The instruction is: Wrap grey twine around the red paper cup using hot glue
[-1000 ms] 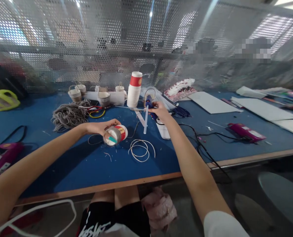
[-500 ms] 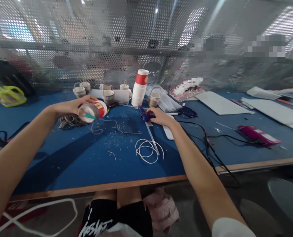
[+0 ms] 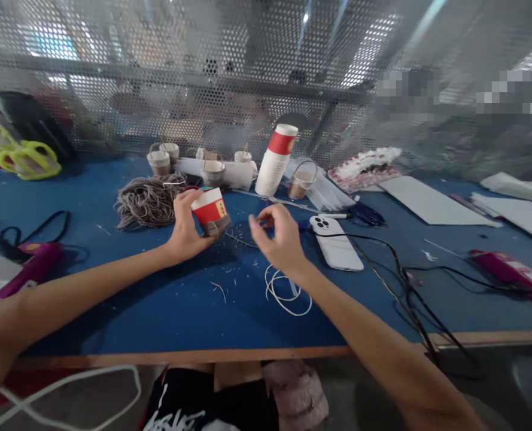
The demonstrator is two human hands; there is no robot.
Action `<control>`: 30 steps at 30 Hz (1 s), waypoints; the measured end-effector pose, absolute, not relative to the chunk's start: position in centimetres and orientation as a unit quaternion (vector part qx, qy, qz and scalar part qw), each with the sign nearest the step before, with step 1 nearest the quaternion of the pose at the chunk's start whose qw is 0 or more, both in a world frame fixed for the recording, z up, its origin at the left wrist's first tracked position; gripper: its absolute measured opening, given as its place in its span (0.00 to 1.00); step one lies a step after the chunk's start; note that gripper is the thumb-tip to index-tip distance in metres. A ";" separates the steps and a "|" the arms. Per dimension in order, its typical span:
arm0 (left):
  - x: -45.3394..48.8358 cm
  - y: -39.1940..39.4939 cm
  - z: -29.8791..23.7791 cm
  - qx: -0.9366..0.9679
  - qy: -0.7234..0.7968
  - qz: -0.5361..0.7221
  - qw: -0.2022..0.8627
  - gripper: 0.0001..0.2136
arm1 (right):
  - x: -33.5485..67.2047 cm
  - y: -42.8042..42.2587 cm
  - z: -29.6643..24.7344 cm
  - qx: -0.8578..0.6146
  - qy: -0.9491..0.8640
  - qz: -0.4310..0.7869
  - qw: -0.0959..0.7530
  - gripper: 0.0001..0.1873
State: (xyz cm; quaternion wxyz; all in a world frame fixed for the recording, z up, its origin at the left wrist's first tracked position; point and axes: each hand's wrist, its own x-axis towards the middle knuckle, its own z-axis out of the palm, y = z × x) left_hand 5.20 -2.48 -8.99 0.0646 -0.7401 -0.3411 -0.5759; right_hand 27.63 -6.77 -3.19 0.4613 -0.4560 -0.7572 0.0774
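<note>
A red and white paper cup (image 3: 208,208) is gripped by my left hand (image 3: 185,230), tilted above the blue table. Grey cord is wound round the cup's lower end, and a strand (image 3: 241,239) trails from it to the right. Close by on the right hovers my right hand (image 3: 281,239), its fingers bent but apart, with nothing visible between them. Behind that hand a blue glue gun (image 3: 303,225) lies mostly hidden. A coil of white cord (image 3: 288,299) rests below the right wrist. Left of the cup is a heap of grey cord (image 3: 146,200).
A stack of paper cups (image 3: 274,164) stands at the back among small cord-wrapped buckets (image 3: 302,182). A white phone (image 3: 337,245) lies right of my hand, crossed by a black cable (image 3: 394,251). Purple devices (image 3: 512,269) lie at both sides. White sheets (image 3: 436,200) are at right.
My right hand has let go of the glue gun and come nearer the cup. My left hand has brought the cup toward the middle and turned it. The view has shifted left.
</note>
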 end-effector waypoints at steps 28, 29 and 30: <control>6.2 -4.1 -9.1 -0.731 -0.355 -0.575 0.093 0.40 | 25.9 -8.6 -5.7 -0.496 -0.702 0.239 0.451 0.10; 6.1 -4.1 -9.1 -0.729 -0.360 -0.575 0.091 0.40 | 25.9 -8.7 -5.7 -0.494 -0.694 0.256 0.457 0.10; 6.1 -4.1 -9.1 -0.727 -0.364 -0.574 0.091 0.41 | 25.8 -8.8 -5.8 -0.489 -0.685 0.272 0.466 0.12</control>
